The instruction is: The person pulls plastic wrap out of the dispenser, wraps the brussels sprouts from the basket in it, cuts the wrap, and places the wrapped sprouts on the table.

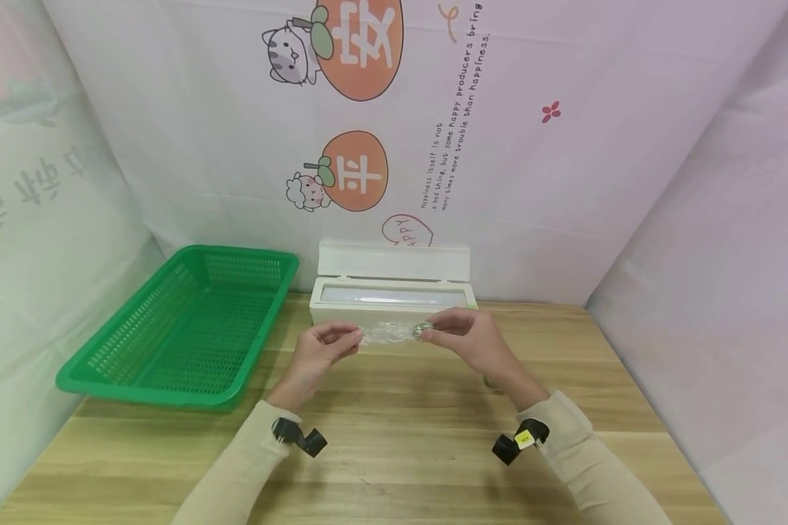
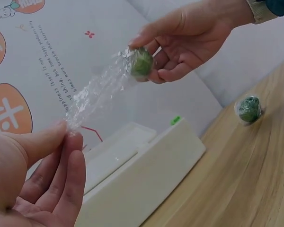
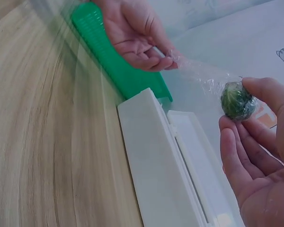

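Observation:
Up in front of the white cling film dispenser (image 1: 348,312), my right hand (image 1: 476,343) pinches a small green Brussels sprout (image 3: 237,100) wrapped in clear film. From the sprout a twisted length of cling film (image 1: 389,333) stretches across to my left hand (image 1: 322,354), which pinches its far end between thumb and fingers. The dispenser's lid (image 1: 394,261) stands raised, and a roll of film (image 1: 394,297) shows inside. Another film-wrapped sprout (image 2: 248,109) rests on the table; in the head view my right forearm mostly hides it.
A green plastic basket (image 1: 256,350) with slotted sides sits on the left of the wooden table (image 1: 394,452). Its inside shows nothing. Behind the dispenser hangs a printed white cloth (image 1: 499,182), with more pale cloth on both sides.

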### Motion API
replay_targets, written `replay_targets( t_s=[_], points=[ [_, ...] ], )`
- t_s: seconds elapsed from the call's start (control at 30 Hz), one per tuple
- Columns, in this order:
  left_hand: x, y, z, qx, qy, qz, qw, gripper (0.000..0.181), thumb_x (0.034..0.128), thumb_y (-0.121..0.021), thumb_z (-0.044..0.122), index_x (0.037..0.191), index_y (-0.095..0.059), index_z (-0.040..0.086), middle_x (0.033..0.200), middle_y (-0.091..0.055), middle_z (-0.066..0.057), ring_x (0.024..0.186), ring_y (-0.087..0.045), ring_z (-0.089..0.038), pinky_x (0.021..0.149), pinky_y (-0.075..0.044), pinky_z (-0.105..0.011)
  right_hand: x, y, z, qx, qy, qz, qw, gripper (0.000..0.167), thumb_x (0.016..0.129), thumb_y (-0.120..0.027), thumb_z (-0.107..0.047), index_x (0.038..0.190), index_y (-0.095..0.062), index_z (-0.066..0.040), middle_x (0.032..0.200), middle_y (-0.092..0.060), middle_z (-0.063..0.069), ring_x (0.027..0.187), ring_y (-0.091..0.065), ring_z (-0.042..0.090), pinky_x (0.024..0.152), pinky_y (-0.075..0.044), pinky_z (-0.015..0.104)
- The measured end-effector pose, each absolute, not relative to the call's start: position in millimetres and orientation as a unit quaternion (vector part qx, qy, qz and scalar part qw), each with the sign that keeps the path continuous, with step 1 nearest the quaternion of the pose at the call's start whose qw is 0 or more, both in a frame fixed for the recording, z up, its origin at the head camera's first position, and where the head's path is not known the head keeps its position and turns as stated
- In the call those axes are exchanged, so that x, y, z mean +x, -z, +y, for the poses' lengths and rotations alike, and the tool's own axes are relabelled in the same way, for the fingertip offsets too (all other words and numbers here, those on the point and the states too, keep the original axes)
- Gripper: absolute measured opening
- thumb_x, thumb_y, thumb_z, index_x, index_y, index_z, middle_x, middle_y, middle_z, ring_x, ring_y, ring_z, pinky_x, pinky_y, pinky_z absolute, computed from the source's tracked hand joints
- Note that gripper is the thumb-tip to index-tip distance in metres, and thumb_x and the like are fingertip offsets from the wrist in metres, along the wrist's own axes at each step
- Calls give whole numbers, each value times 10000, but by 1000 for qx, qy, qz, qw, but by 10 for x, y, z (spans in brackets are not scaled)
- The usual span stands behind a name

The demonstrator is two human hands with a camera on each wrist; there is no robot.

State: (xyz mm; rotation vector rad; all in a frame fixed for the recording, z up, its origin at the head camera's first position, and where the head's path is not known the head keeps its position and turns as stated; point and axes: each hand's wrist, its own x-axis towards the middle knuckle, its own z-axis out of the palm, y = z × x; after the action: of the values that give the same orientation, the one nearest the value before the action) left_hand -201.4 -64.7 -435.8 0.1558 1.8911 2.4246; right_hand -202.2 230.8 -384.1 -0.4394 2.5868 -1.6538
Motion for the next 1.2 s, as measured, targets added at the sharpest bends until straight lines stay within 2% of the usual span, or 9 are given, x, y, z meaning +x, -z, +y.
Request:
replay_targets(
  t_s=[0.17,0.37,0.57,0.73,0.9,1.0,1.1,1.2],
  points=[
    [-2077,4378,-611,55,-813,577,53,206,981,-710,-8,933,-773,182,920,-789,44,875,-750,-72,864,-639,-209,-1999,3806,2285,-159,555,815,35,343,883,-868,-359,1149,-786,-158,1104,-809,30,1039,-772,172,917,-637,302],
    [-2178,4439,-527,67,-836,538,86,307,1022,-627,-40,913,-772,207,911,-773,56,865,-737,-64,850,-630,-186,-1975,3767,2228,-193,585,786,49,327,894,-863,-235,1177,-776,-96,1132,-802,72,1014,-783,167,899,-655,311],
    [-2291,4508,-400,67,-845,515,129,278,1040,-609,-16,954,-771,193,945,-768,48,848,-730,-55,839,-626,-171,-1973,3772,2178,-236,594,766,67,303,925,-830,-182,1195,-769,-62,1149,-792,76,1006,-778,164,885,-659,314],
    [-2368,4579,-256,79,-845,504,161,258,1052,-590,-5,993,-750,188,1002,-754,42,905,-726,-65,879,-622,-176,-1988,3793,2135,-254,607,749,81,294,933,-810,-129,1196,-759,-7,1124,-803,62,993,-777,156,894,-659,321],
    [-2396,4645,-97,94,-837,512,170,292,1028,-574,-56,1020,-738,186,1006,-747,51,919,-718,-72,864,-618,-186,-1995,3830,2086,-268,617,734,93,300,939,-789,-82,1211,-741,34,1149,-801,100,1004,-778,161,912,-658,336],
    [-2374,4646,-15,98,-827,527,170,255,1016,-575,-68,1111,-729,112,1014,-744,54,925,-716,-67,876,-621,-196,-2002,3855,2069,-270,615,735,91,291,945,-779,-79,1216,-744,21,1186,-790,135,1022,-777,170,922,-656,343],
    [-2346,4623,9,105,-810,553,165,257,1036,-589,-27,1275,-685,-14,1073,-752,38,980,-722,-67,954,-620,-235,-2010,3869,2072,-259,613,741,90,284,952,-778,-101,1218,-752,-6,1218,-779,155,1052,-777,191,944,-650,355],
    [-2339,4593,-77,106,-779,605,124,318,1067,-599,67,1346,-642,-79,1151,-770,-51,1040,-746,-120,1034,-608,-321,-2022,3870,2102,-226,601,763,76,301,943,-809,-198,1210,-769,-66,1209,-789,116,1063,-779,198,953,-645,349]
  ],
)
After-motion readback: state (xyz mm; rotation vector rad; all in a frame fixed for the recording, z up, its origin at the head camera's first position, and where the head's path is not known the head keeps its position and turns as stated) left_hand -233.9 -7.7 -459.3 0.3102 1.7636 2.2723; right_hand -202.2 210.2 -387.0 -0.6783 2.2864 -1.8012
